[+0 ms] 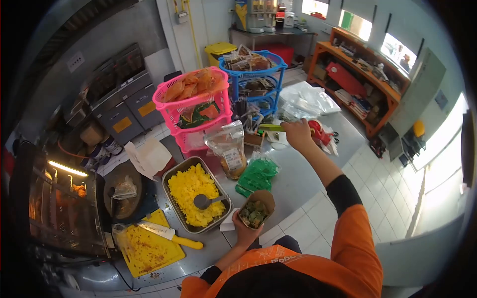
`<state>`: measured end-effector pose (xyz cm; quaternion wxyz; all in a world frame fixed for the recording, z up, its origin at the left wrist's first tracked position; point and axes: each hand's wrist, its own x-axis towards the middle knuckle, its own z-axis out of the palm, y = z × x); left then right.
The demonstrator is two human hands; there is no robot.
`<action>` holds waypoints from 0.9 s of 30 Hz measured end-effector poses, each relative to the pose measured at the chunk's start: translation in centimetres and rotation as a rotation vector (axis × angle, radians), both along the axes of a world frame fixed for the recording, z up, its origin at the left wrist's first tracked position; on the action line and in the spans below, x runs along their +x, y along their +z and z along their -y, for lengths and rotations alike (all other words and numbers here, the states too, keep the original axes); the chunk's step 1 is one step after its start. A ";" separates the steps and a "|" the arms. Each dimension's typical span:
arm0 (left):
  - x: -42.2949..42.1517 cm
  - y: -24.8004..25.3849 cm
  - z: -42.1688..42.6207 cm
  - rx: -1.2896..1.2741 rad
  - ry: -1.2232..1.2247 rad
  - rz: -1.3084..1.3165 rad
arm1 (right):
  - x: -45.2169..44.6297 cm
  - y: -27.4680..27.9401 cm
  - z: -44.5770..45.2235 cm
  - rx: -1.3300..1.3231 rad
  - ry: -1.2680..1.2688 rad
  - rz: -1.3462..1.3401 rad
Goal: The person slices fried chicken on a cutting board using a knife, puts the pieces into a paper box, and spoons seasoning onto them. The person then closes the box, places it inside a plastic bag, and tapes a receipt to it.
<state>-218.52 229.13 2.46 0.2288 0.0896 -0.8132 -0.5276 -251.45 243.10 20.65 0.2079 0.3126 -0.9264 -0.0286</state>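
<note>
My left hand is closed around a small brown paper food box with chopped green leafy food in it. The box is tilted toward me near the table's front edge. Farther out, my right hand is closed on a long yellow-green object, whose kind I cannot make out. Beside the food box lies a green plastic bag. A steel tray of yellow rice stands to the left, with a grey scoop resting in the rice.
Pink stacked baskets and a blue basket rack stand at the back. A clear food pouch leans near the tray. At left, a yellow-handled knife lies on a yellow cutting board. Red-handled scissors are at right.
</note>
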 end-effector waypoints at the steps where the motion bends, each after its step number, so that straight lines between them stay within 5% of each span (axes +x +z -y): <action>1: -0.6 -0.9 -0.2 0.016 0.009 -0.034 | -3.0 -0.3 0.8 0.053 0.048 -0.110; 4: -1.9 -2.0 -1.5 -0.070 0.101 -0.003 | -10.4 -2.1 3.9 0.180 0.298 -0.473; 5: -2.3 -4.6 -1.8 0.192 0.117 0.010 | -11.6 -3.1 4.5 0.292 0.368 -0.435; 7: -2.1 -5.5 -2.6 0.102 0.187 0.120 | -12.8 -3.0 6.4 0.504 0.511 -0.381; 10: -2.4 -2.6 -3.6 -0.233 0.260 0.287 | -13.9 -4.3 7.6 0.419 0.672 -0.605; 12: -0.9 -3.2 -5.2 -0.218 0.310 0.406 | -15.1 -5.1 7.7 0.552 0.684 -0.389; 13: -0.9 -2.0 -6.8 0.234 0.401 0.182 | -15.4 -5.4 7.7 0.616 0.690 -0.281; 16: -0.4 1.1 -9.3 -0.094 0.693 0.139 | -16.0 -5.9 7.6 0.507 0.819 -0.321; 18: -2.1 3.4 -10.5 -0.275 0.891 -0.038 | -20.9 -13.9 10.4 0.214 0.756 -0.020; 20: -5.4 7.7 -11.4 -0.240 0.861 -0.325 | -21.2 -15.0 9.9 0.228 0.774 -0.021; 21: -6.5 8.9 -11.7 -0.225 0.841 -0.469 | -19.2 -9.7 8.2 0.384 0.825 -0.173; 23: -9.1 9.6 -13.4 -0.103 0.510 -0.287 | -16.9 -5.5 6.0 0.503 0.873 -0.508; 26: -17.5 11.5 -16.3 0.209 0.154 0.113 | -12.2 -2.7 2.0 -0.058 0.957 -0.461; 27: -19.4 9.9 -16.9 0.369 0.036 0.288 | -10.2 -3.0 0.6 -0.114 0.980 -0.236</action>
